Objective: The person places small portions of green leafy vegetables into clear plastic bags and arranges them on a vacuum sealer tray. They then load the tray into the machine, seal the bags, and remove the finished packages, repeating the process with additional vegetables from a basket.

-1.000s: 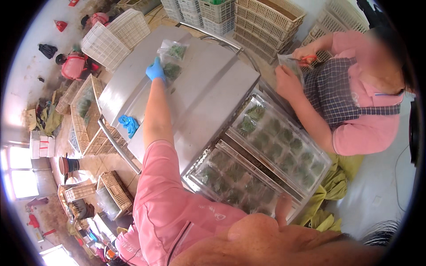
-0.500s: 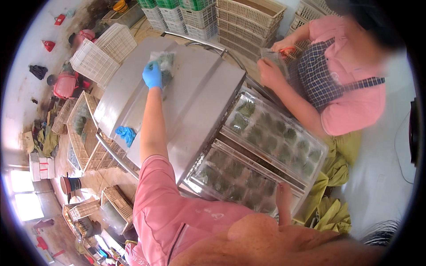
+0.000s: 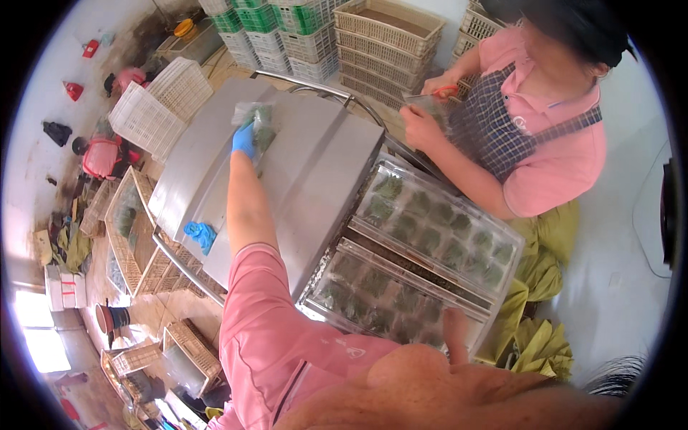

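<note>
My left hand [image 3: 244, 140], in a blue glove, is closed at the left edge of a clear plastic bag of greens [image 3: 265, 135]. The bag lies on a grey metal lid [image 3: 315, 165]. A loose blue glove [image 3: 200, 237] rests crumpled near the lid's left edge. At the lower right, a blurred, skin-coloured part of my right arm or hand [image 3: 455, 337] shows above the trays, and its fingers cannot be made out. Beside the lid, two clear-covered trays [image 3: 362, 222] hold rows of bagged greens.
A co-worker [image 3: 541, 122] across the trays holds orange-handled scissors [image 3: 446, 91] and a clear bag. Beige crates [image 3: 387, 50] and green-and-white crates [image 3: 304, 43] stand stacked at the back. A metal rail [image 3: 188, 264] edges the lid. Yellow-green sacks [image 3: 548, 251] lie at the right.
The view has shifted slightly. My left hand has turned and now sits at the bag's left edge, so more of the bag shows. The co-worker's hands have moved a little.
</note>
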Action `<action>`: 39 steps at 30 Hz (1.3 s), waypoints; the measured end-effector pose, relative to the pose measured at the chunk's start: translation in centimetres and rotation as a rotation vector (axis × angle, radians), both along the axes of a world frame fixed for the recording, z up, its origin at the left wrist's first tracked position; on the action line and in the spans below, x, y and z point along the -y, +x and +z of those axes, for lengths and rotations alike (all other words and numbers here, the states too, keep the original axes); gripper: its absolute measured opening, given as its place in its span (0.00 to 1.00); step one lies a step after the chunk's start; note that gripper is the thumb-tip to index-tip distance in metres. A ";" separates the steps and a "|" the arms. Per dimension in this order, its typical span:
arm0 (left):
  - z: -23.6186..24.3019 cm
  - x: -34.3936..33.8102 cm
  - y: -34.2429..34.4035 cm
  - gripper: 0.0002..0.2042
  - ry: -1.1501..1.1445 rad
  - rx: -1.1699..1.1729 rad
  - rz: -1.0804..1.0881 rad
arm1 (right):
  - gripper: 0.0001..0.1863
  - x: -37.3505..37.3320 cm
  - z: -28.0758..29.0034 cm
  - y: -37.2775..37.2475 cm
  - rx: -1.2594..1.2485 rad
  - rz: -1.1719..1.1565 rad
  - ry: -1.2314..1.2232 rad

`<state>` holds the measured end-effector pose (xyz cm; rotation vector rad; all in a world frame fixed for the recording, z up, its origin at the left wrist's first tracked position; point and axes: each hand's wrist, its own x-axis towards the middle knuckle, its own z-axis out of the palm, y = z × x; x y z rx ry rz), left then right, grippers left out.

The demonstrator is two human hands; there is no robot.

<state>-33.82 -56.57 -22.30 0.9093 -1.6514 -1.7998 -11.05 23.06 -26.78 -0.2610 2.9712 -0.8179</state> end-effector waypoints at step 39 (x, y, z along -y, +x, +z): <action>-3.2 -70.1 21.9 0.13 0.462 0.773 -1.153 | 0.14 -11.7 -5.1 3.8 0.107 -0.421 -0.173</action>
